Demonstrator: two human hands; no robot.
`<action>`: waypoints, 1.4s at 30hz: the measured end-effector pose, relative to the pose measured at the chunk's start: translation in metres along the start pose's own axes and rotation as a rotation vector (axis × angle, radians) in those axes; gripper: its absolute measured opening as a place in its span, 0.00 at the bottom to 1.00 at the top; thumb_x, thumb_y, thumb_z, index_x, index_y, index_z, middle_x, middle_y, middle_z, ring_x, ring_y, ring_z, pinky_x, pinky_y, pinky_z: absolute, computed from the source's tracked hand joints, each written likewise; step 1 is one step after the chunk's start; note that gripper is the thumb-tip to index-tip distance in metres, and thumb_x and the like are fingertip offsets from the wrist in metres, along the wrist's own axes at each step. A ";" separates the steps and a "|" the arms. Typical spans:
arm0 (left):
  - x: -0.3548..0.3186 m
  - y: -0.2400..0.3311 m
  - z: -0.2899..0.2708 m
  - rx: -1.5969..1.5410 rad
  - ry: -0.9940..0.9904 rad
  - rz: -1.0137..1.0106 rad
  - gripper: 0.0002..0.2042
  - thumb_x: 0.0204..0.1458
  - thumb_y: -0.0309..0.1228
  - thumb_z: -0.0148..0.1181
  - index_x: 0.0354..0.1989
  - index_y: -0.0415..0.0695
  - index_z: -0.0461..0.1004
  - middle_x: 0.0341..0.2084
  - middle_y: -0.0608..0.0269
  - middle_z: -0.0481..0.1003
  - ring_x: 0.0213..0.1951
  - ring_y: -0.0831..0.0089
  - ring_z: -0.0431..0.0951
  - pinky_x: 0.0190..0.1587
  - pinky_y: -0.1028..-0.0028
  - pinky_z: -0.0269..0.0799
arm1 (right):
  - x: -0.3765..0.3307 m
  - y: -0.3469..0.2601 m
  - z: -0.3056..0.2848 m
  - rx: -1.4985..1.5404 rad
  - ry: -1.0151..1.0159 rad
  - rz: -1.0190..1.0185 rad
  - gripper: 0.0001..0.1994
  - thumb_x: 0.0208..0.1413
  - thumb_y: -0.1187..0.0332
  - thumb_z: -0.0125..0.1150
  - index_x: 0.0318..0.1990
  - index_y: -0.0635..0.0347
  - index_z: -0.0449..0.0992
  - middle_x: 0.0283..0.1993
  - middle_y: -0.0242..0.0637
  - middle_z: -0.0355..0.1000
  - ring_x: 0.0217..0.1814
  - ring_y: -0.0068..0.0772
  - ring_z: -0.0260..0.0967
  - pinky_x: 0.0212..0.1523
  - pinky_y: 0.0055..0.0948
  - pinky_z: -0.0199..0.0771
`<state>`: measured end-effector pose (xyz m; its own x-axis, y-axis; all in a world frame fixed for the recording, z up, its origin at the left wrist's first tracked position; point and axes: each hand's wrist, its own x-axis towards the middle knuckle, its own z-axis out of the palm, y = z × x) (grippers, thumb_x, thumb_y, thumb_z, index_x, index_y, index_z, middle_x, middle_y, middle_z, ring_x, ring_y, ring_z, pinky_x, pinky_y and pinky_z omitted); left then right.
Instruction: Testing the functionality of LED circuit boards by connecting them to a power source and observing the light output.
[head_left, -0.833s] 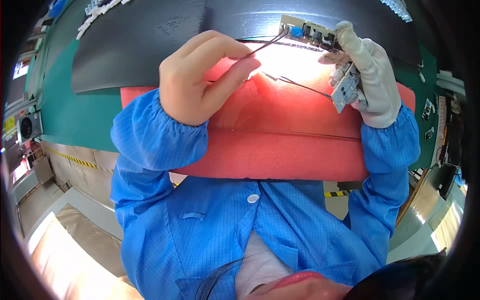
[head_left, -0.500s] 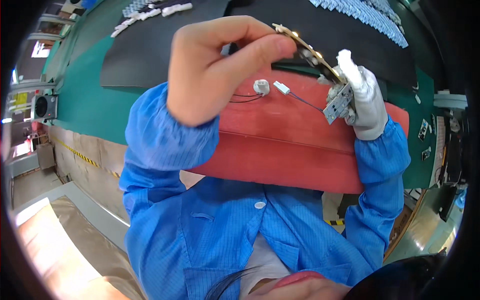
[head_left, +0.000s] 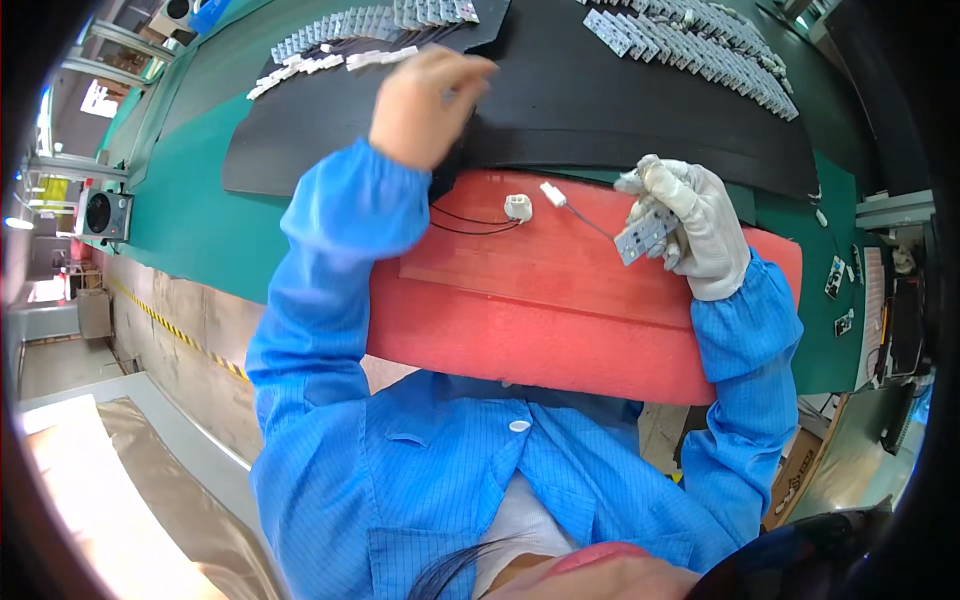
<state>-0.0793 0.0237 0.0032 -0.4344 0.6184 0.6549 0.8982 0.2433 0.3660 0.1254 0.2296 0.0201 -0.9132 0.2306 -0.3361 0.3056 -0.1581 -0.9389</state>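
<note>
My left hand (head_left: 428,105), bare, is raised over the black mat near the back left. Its thumb and forefinger are bent toward each other and slightly blurred; nothing shows clearly between them. In a white glove, my right hand (head_left: 695,225) grips a small pale circuit board (head_left: 645,235) with light dots above the red pad (head_left: 540,330). From this board a thin wire runs to a small white plug (head_left: 552,194). Close to it lies a round white connector (head_left: 518,208) with dark wires leading left.
Rows of pale circuit boards (head_left: 700,58) lie at the back right of the black mat (head_left: 560,110), with more boards (head_left: 340,32) and white connectors (head_left: 300,70) at the back left. A boxed fan (head_left: 106,215) stands on the green table's left edge.
My left hand has moved away from my right hand, toward the back boards. The long lit strip between them is out of sight. My right hand has shifted slightly left, still gripping the board.
</note>
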 end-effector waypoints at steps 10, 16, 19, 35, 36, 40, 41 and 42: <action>-0.033 0.064 0.005 -0.385 -0.403 0.073 0.09 0.44 0.23 0.62 0.35 0.42 0.77 0.30 0.56 0.72 0.33 0.61 0.75 0.35 0.69 0.73 | 0.002 0.014 0.001 0.492 -0.289 -0.221 0.11 0.54 0.64 0.60 0.41 0.59 0.75 0.42 0.43 0.74 0.34 0.28 0.75 0.30 0.24 0.78; -0.041 0.068 -0.004 -0.571 -0.329 -0.249 0.05 0.46 0.21 0.60 0.33 0.38 0.75 0.29 0.57 0.75 0.30 0.65 0.77 0.32 0.74 0.74 | 0.001 0.015 0.002 0.441 -0.281 -0.366 0.16 0.48 0.70 0.63 0.46 0.62 0.74 0.50 0.45 0.71 0.45 0.36 0.74 0.41 0.32 0.77; -0.044 0.065 -0.007 -0.705 -0.272 -0.400 0.05 0.47 0.19 0.60 0.33 0.35 0.74 0.28 0.59 0.75 0.29 0.74 0.78 0.32 0.78 0.74 | -0.002 0.015 0.006 0.354 -0.259 -0.315 0.19 0.47 0.73 0.63 0.49 0.63 0.72 0.50 0.45 0.71 0.46 0.38 0.74 0.45 0.33 0.77; -0.049 0.064 -0.011 -0.653 -0.246 -0.396 0.04 0.47 0.19 0.60 0.30 0.36 0.73 0.25 0.59 0.74 0.28 0.70 0.79 0.29 0.77 0.74 | 0.000 0.015 0.002 0.008 -0.105 -0.602 0.19 0.41 0.82 0.66 0.45 0.63 0.74 0.48 0.45 0.73 0.47 0.36 0.73 0.48 0.31 0.76; -0.048 0.064 -0.012 -0.546 -0.265 -0.310 0.05 0.46 0.20 0.61 0.30 0.37 0.72 0.25 0.58 0.74 0.28 0.67 0.78 0.29 0.75 0.73 | -0.001 0.015 0.001 0.035 -0.106 -0.539 0.18 0.42 0.81 0.66 0.44 0.63 0.74 0.46 0.44 0.74 0.45 0.35 0.74 0.46 0.30 0.77; -0.045 0.063 -0.018 -0.256 -0.287 -0.101 0.08 0.41 0.24 0.65 0.30 0.41 0.72 0.25 0.57 0.73 0.28 0.58 0.74 0.30 0.67 0.70 | -0.006 0.011 -0.002 -0.768 0.145 -0.600 0.21 0.48 0.65 0.62 0.47 0.72 0.69 0.44 0.48 0.73 0.42 0.34 0.74 0.38 0.29 0.77; -0.045 0.063 -0.018 -0.309 -0.304 -0.140 0.08 0.42 0.25 0.65 0.30 0.41 0.72 0.25 0.57 0.73 0.28 0.58 0.74 0.30 0.68 0.71 | -0.007 0.011 -0.001 -0.542 0.093 -0.536 0.22 0.49 0.63 0.62 0.47 0.71 0.69 0.44 0.47 0.73 0.41 0.33 0.74 0.38 0.29 0.76; -0.045 0.064 -0.018 -0.361 -0.320 -0.176 0.08 0.42 0.25 0.65 0.30 0.41 0.72 0.25 0.57 0.73 0.28 0.58 0.74 0.30 0.68 0.71 | -0.005 0.011 -0.001 -0.321 0.043 -0.466 0.23 0.50 0.60 0.61 0.47 0.70 0.69 0.42 0.46 0.73 0.40 0.32 0.74 0.36 0.29 0.76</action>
<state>-0.0035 -0.0024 0.0087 -0.4834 0.8031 0.3483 0.7085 0.1252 0.6946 0.1338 0.2272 0.0119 -0.9615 0.2460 0.1227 -0.0541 0.2683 -0.9618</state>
